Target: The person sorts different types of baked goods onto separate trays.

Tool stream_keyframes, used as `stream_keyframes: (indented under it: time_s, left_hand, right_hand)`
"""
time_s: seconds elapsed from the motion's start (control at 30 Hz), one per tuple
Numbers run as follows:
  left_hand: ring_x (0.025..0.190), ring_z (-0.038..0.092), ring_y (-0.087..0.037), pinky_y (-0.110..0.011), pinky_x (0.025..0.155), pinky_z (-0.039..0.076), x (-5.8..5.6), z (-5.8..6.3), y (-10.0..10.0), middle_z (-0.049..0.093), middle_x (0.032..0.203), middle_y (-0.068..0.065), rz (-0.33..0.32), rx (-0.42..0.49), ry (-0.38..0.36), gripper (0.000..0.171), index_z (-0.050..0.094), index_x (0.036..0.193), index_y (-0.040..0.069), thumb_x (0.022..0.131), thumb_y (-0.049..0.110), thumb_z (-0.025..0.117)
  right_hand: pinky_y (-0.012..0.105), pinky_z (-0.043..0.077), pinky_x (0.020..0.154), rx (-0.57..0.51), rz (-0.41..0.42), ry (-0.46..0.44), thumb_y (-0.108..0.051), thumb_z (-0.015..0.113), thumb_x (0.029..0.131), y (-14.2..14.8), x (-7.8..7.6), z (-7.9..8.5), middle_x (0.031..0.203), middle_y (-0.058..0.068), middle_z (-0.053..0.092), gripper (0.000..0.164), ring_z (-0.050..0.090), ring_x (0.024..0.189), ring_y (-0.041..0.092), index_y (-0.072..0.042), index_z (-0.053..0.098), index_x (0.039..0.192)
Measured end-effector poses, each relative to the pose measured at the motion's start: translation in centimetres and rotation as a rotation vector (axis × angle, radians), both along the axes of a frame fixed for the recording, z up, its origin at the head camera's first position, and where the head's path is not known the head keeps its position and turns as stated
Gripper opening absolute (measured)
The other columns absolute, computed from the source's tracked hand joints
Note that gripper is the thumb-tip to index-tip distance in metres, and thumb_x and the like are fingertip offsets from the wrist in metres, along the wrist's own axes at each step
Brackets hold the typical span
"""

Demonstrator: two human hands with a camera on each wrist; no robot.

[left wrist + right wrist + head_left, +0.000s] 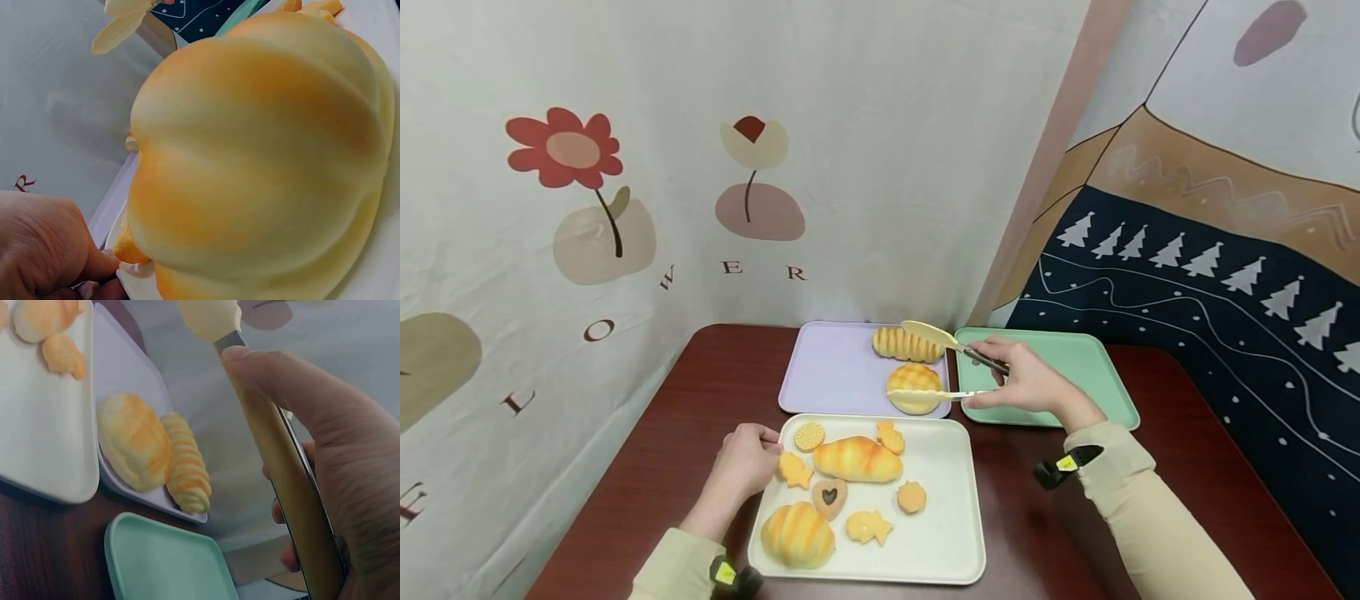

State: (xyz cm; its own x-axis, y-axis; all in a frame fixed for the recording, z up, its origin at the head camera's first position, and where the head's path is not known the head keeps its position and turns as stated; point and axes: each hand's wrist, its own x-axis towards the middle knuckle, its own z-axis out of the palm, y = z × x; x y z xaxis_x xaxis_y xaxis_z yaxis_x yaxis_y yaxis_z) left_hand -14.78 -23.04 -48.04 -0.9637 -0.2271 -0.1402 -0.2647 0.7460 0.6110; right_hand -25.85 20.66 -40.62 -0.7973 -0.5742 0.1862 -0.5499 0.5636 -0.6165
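Note:
My right hand point(1026, 379) grips a pair of tongs point(931, 333) with cream-coloured tips, its two arms spread wide apart. In the head view, one tip overlaps the round scored bun point(913, 375) and the other the ridged long roll point(898, 343), both on the purple tray point(827, 375). Between the tips there is no held item. My left hand point(747, 458) pinches the left rim of the white tray point(943, 533). A striped bun point(797, 536) on that tray fills most of the left wrist view.
On the white tray also lie a long striped bread point(857, 459), a heart cookie point(830, 497), a fish-shaped cookie point(868, 527) and several other small cookies. A green tray point(1075, 358) stands at the back right of the dark wooden table point(647, 475), with printed curtains point(880, 167) behind.

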Motion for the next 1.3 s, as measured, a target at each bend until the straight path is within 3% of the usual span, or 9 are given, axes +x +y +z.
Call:
stream_keyframes:
  time_s: [0.2,0.6,0.73,0.87,1.0,1.1,1.23,1.3]
  left_hand:
    - [0.084,0.065,-0.027,-0.049,0.081,0.054,0.0,-0.1,0.0,0.069,0.086,-0.005,-0.004,-0.008,0.011,0.011,0.076,0.099,0.002,0.093,0.009,0.070]
    - [0.087,0.065,-0.030,-0.052,0.083,0.053,-0.2,-0.1,-0.2,0.070,0.088,-0.006,-0.019,0.003,0.005,0.014,0.076,0.101,0.002,0.093,0.011,0.068]
    - [0.087,0.065,-0.030,-0.051,0.083,0.053,-0.2,-0.1,-0.2,0.070,0.089,-0.007,-0.018,-0.002,0.000,0.014,0.076,0.101,0.002,0.093,0.012,0.069]
    - [0.088,0.065,-0.030,-0.051,0.083,0.053,-0.2,-0.1,-0.2,0.070,0.088,-0.006,-0.018,-0.007,-0.001,0.015,0.076,0.101,0.002,0.094,0.012,0.069]
    - [0.089,0.065,-0.031,-0.052,0.083,0.053,-0.3,-0.1,-0.2,0.071,0.089,-0.007,-0.018,-0.003,-0.001,0.015,0.076,0.103,0.002,0.094,0.012,0.069]
    - [0.090,0.065,-0.031,-0.052,0.084,0.052,-0.3,-0.2,-0.2,0.071,0.090,-0.007,-0.018,-0.005,-0.001,0.015,0.076,0.103,0.002,0.094,0.012,0.069]
    - [0.090,0.065,-0.032,-0.052,0.084,0.052,-0.3,-0.2,-0.2,0.071,0.091,-0.008,-0.022,-0.008,-0.001,0.016,0.076,0.103,0.002,0.094,0.012,0.069]
    - [0.091,0.066,-0.032,-0.052,0.084,0.052,-0.3,-0.2,-0.2,0.072,0.092,-0.009,-0.023,-0.007,-0.002,0.016,0.076,0.104,0.001,0.095,0.012,0.069]
  right_hand:
    - [0.030,0.048,0.060,-0.015,0.024,0.041,-0.048,0.099,0.071,-0.6,1.2,0.4,0.117,0.003,0.062,0.094,0.055,0.073,0.018,-0.005,0.062,0.146]
    - [0.027,0.047,0.056,0.021,0.057,0.115,-0.061,0.093,0.072,-2.0,3.8,0.2,0.120,-0.010,0.061,0.093,0.054,0.071,0.014,-0.011,0.064,0.145]
    - [0.026,0.046,0.055,0.051,0.070,0.129,-0.063,0.091,0.074,-2.7,5.0,0.0,0.124,-0.008,0.062,0.098,0.051,0.065,0.009,-0.008,0.061,0.148]
    - [0.026,0.047,0.057,0.062,0.081,0.124,-0.064,0.090,0.075,-3.4,6.3,-0.1,0.117,-0.007,0.062,0.102,0.052,0.070,0.009,-0.004,0.057,0.151]
    - [0.031,0.057,0.077,0.059,0.084,0.122,-0.069,0.086,0.076,-4.0,7.5,-0.1,0.128,-0.001,0.066,0.107,0.063,0.097,0.012,-0.001,0.055,0.151]
    - [0.037,0.056,0.092,0.057,0.088,0.123,-0.070,0.085,0.076,-4.3,8.2,-0.2,0.139,0.001,0.064,0.106,0.061,0.114,0.012,-0.001,0.055,0.151]
    - [0.038,0.055,0.093,0.061,0.092,0.133,-0.070,0.084,0.077,-4.7,9.1,-0.5,0.133,-0.002,0.065,0.103,0.061,0.110,0.009,-0.003,0.057,0.150]
    - [0.036,0.056,0.087,0.067,0.095,0.137,-0.068,0.085,0.078,-4.9,9.7,-0.7,0.127,-0.005,0.066,0.100,0.062,0.100,0.008,-0.005,0.057,0.151]
